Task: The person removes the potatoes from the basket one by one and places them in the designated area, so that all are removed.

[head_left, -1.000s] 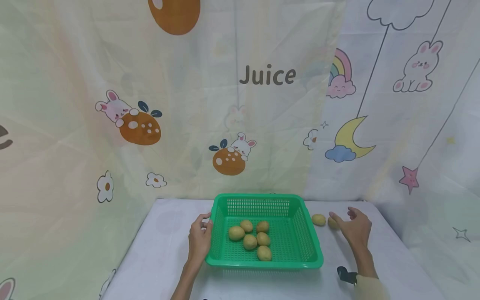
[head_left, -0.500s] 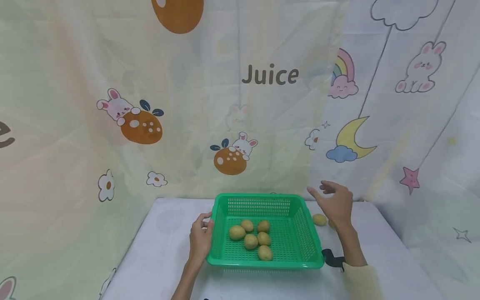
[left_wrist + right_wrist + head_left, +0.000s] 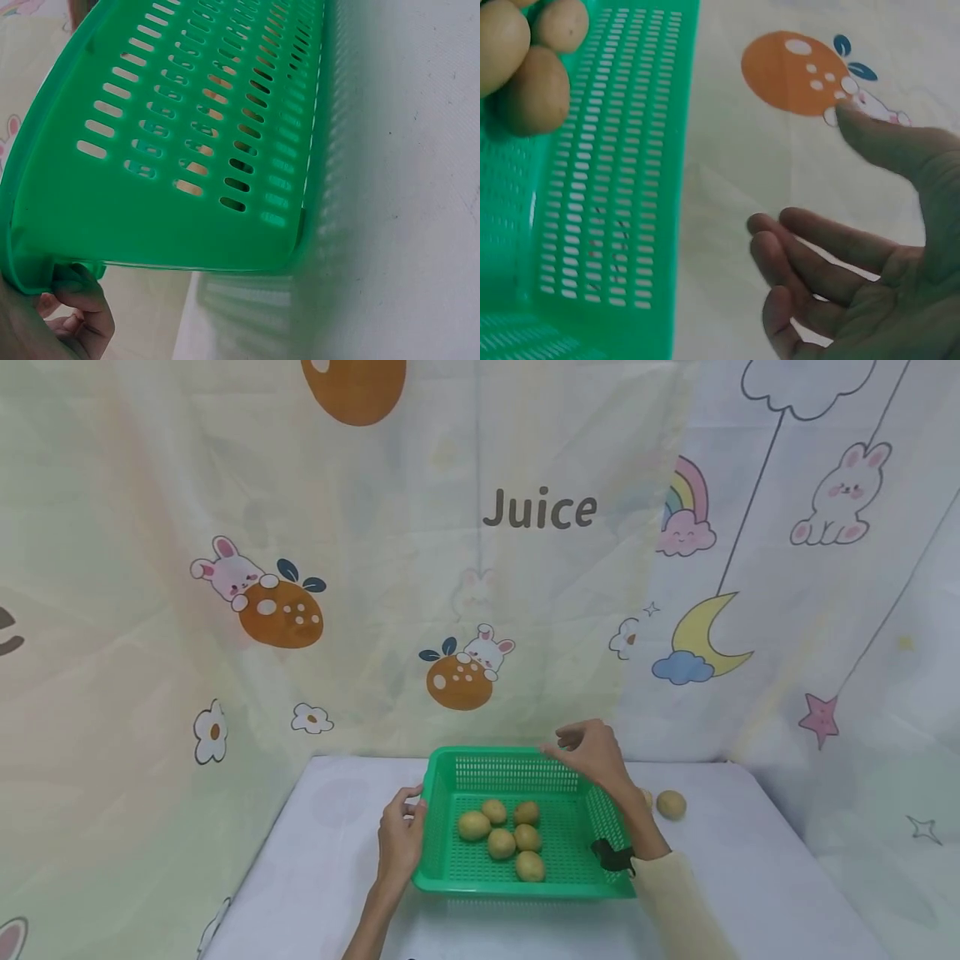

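Observation:
A green slotted basket [image 3: 600,827] sits on the white table and holds several potatoes [image 3: 501,842]. My left hand [image 3: 408,806] grips the basket's left rim, and in the left wrist view its fingers [image 3: 75,296] curl under the rim of the basket [image 3: 172,150]. My right hand [image 3: 566,743] hovers over the basket's far right corner, holding nothing. In the right wrist view the right hand [image 3: 817,187] is spread with a bare palm beside the basket wall [image 3: 607,187]. One potato [image 3: 671,804] lies on the table to the right. A second potato [image 3: 647,797] is partly hidden behind my forearm.
A printed curtain [image 3: 480,568] hangs right behind the table [image 3: 322,860] and wraps round both sides. A black wrist strap [image 3: 611,856] sits on my right forearm over the basket's right rim.
My right hand rose from beside the two loose potatoes and swung left to above the basket's far right corner, holding nothing. The left hand kept its hold on the rim.

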The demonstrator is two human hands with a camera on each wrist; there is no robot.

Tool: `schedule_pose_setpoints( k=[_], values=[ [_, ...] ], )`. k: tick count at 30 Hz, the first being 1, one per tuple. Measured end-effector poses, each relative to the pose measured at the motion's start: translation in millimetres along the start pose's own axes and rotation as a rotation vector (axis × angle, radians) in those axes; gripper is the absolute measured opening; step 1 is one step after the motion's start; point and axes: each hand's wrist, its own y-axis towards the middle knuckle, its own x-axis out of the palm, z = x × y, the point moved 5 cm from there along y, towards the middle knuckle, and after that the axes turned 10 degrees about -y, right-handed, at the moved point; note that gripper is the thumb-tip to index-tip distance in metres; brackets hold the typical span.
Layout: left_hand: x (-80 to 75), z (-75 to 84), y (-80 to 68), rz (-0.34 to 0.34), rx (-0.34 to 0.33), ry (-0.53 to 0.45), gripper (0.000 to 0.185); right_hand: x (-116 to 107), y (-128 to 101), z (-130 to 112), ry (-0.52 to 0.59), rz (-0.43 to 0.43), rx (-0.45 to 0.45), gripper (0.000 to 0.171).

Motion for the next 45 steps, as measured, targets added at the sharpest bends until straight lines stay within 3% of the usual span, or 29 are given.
schedule_pose_setpoints(
  k=[7,15,19,23,27,33,36,40,45],
  values=[
    [0.1,-1.7,-0.3,0.002,-0.023,0.007,0.033,30.8,4.3,0.8,0.016,-0.208,0.064,0.05],
    [0.1,-0.3,-0.5,0.007,-0.017,0.013,0.032,56.3,0.1,6.3,0.036,-0.331,0.153,0.059],
    [0.2,-0.4,-0.2,0.009,-0.019,0.015,0.032,64.1,0.0,6.6,0.039,-0.336,0.127,0.056],
    [0.5,-0.4,-0.7,0.004,-0.018,0.003,0.033,68.5,-0.7,5.4,0.059,-0.326,0.051,0.034],
    [-0.1,-0.5,-0.7,0.005,-0.009,-0.008,0.033,78.1,0.0,6.6,0.063,-0.358,-0.022,0.066],
    [-1.2,0.5,0.3,0.015,-0.007,-0.002,0.032,88.3,-0.9,10.8,0.002,-0.424,0.059,0.07],
    [-0.6,0.7,0.6,0.015,-0.008,0.004,0.032,91.1,-1.6,12.8,-0.03,-0.445,0.101,0.057],
    [-0.5,0.7,0.4,0.017,-0.003,0.007,0.032,95.3,-1.8,16.0,-0.049,-0.444,0.087,0.034],
    [-1.4,0.2,0.5,0.019,-0.002,0.007,0.031,102.6,-1.5,23.1,-0.043,-0.448,0.098,0.032]
  ],
)
